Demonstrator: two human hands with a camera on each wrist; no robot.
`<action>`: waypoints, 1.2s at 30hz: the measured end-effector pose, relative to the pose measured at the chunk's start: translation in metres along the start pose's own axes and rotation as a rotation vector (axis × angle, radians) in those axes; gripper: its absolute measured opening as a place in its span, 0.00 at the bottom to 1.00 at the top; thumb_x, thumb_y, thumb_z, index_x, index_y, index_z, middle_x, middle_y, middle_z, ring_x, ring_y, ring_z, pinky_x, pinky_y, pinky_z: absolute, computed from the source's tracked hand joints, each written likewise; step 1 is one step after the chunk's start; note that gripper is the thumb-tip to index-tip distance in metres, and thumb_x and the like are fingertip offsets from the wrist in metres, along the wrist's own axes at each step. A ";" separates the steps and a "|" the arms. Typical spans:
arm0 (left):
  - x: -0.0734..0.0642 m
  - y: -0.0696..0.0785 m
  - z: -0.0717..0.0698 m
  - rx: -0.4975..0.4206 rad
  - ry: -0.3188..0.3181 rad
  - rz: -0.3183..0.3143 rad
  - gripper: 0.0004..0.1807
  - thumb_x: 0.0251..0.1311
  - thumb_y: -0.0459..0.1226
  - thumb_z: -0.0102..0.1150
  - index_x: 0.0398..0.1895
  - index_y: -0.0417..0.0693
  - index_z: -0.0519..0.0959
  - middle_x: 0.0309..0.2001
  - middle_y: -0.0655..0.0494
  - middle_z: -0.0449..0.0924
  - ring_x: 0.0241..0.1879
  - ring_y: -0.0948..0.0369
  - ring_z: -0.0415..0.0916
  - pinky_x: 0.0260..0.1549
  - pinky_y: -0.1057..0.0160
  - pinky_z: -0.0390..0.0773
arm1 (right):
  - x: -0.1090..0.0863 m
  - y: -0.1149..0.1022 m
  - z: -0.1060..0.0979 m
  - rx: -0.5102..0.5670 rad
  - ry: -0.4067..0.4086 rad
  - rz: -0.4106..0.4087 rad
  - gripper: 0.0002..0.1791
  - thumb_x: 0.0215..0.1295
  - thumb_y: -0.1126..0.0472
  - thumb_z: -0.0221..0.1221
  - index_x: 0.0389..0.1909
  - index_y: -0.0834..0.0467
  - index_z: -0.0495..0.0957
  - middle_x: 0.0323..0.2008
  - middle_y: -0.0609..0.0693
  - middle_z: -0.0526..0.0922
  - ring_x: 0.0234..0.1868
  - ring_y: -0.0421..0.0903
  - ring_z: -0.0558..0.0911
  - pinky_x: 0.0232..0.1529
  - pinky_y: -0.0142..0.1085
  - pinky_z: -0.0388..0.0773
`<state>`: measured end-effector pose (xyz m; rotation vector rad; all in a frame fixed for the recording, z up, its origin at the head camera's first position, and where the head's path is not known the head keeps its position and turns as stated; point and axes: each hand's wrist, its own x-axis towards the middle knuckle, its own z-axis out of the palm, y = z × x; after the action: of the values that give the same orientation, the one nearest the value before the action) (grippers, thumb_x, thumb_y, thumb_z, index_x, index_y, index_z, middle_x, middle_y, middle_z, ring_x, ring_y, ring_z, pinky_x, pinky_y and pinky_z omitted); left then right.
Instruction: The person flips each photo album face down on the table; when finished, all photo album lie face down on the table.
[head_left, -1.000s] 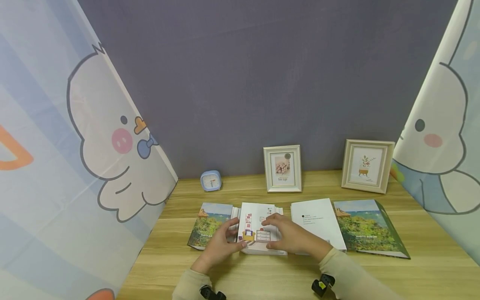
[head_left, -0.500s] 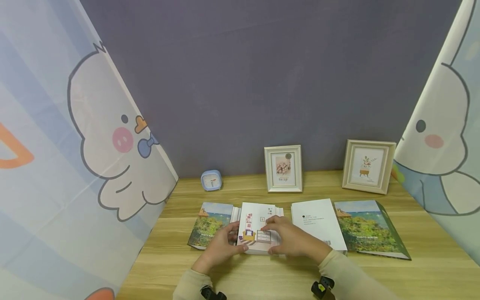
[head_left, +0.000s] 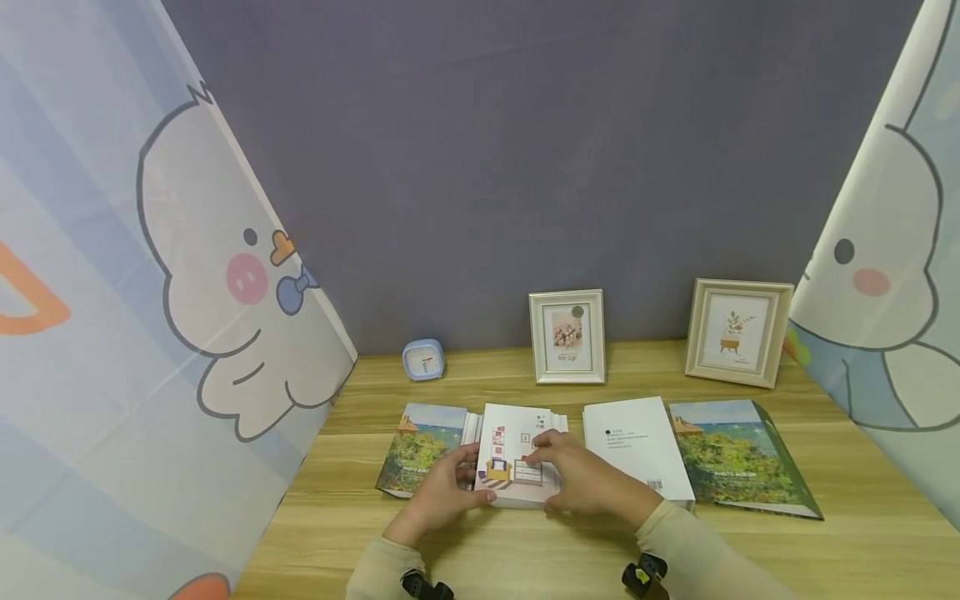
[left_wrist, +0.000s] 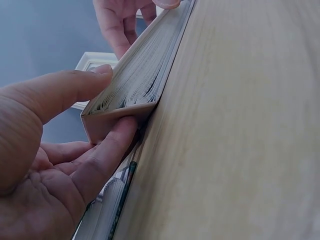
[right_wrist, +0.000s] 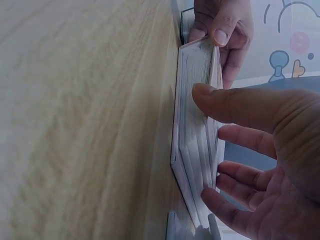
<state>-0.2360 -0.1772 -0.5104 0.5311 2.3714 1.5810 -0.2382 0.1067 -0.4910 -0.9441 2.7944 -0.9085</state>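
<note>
Head view: white illustrated book [head_left: 513,455], one, closed; left hand [head_left: 444,490] and right hand [head_left: 579,477], half-curled, grip its edges; placing seemingly near complete, release outstanding.

We have room for a hand on the bare table [head_left: 487,562] between the two sleeves [head_left: 701,546], in front of the picture book [head_left: 512,442]. The left hand [head_left: 441,493] blocks the way between that book and the left album [head_left: 422,443]; the right hand [head_left: 576,477] reaches across beside the white book [head_left: 637,442]. Behind, we could pass between clock [head_left: 423,360] and small frame [head_left: 567,337], up to the grey wall [head_left: 525,167].
</note>
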 end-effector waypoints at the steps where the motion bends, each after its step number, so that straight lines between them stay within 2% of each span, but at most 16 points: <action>1: 0.000 0.000 0.000 0.004 0.000 0.003 0.47 0.59 0.33 0.77 0.78 0.33 0.61 0.69 0.37 0.72 0.60 0.45 0.79 0.48 0.62 0.85 | 0.000 0.000 0.000 0.003 0.006 0.006 0.36 0.42 0.61 0.83 0.57 0.58 0.85 0.67 0.60 0.73 0.69 0.63 0.70 0.69 0.59 0.70; 7: 0.002 -0.004 0.001 0.016 0.001 0.018 0.47 0.58 0.33 0.77 0.78 0.34 0.61 0.68 0.38 0.72 0.58 0.48 0.80 0.49 0.62 0.85 | 0.000 0.001 0.000 -0.001 0.041 0.059 0.37 0.36 0.58 0.85 0.54 0.55 0.86 0.65 0.63 0.74 0.68 0.66 0.70 0.69 0.60 0.70; 14: 0.002 -0.009 0.004 -0.025 0.024 0.036 0.46 0.60 0.34 0.76 0.79 0.38 0.62 0.66 0.41 0.73 0.54 0.53 0.80 0.47 0.63 0.85 | 0.000 0.005 -0.001 -0.009 0.037 0.055 0.36 0.38 0.56 0.85 0.54 0.55 0.86 0.64 0.62 0.75 0.66 0.65 0.73 0.68 0.60 0.72; 19: 0.003 -0.009 0.005 -0.106 0.039 0.044 0.44 0.63 0.35 0.74 0.80 0.44 0.62 0.68 0.42 0.70 0.58 0.49 0.78 0.52 0.62 0.84 | 0.000 0.006 -0.001 0.009 0.056 0.048 0.36 0.38 0.54 0.85 0.54 0.53 0.85 0.63 0.60 0.75 0.66 0.63 0.74 0.66 0.59 0.74; 25: 0.002 -0.007 0.005 -0.173 0.053 0.081 0.44 0.65 0.35 0.73 0.81 0.45 0.60 0.72 0.41 0.66 0.68 0.42 0.71 0.59 0.60 0.80 | 0.000 0.007 -0.001 0.037 0.068 0.053 0.35 0.43 0.51 0.84 0.56 0.49 0.83 0.64 0.55 0.74 0.67 0.60 0.73 0.66 0.58 0.74; 32: 0.003 -0.005 0.006 -0.226 0.040 0.128 0.44 0.66 0.32 0.70 0.81 0.46 0.59 0.71 0.37 0.62 0.63 0.42 0.76 0.55 0.58 0.83 | 0.001 0.008 -0.001 0.084 0.084 0.039 0.35 0.45 0.49 0.83 0.57 0.48 0.82 0.65 0.54 0.74 0.68 0.60 0.72 0.66 0.60 0.73; 36: 0.001 -0.001 0.005 -0.245 0.051 0.134 0.44 0.66 0.32 0.70 0.81 0.45 0.59 0.70 0.37 0.61 0.62 0.43 0.75 0.53 0.59 0.85 | 0.001 0.009 0.000 0.094 0.087 0.032 0.32 0.50 0.46 0.81 0.57 0.46 0.82 0.65 0.52 0.74 0.67 0.57 0.73 0.63 0.55 0.77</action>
<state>-0.2348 -0.1730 -0.5133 0.6134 2.1735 1.9314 -0.2443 0.1120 -0.4956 -0.8650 2.8001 -1.0914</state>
